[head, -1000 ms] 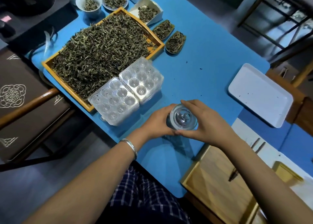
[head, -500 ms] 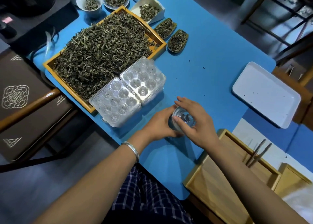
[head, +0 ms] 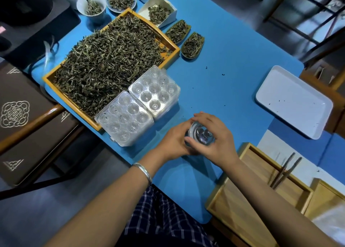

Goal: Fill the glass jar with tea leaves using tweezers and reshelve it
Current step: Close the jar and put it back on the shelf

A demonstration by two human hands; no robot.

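We grip the glass jar (head: pixel 201 134) on the blue table (head: pixel 233 60) with both hands: left hand (head: pixel 173 142) wraps its hidden body, right hand (head: pixel 216 134) pinches what looks like the lid.

The small clear glass jar (head: pixel 201 135) stands on the blue table (head: pixel 233 63), between both hands; two clear plastic compartment trays (head: pixel 138 106) lie left of it. The wooden tray of loose tea leaves (head: pixel 110 63) lies behind those; metal tweezers (head: pixel 283 170) rest right.
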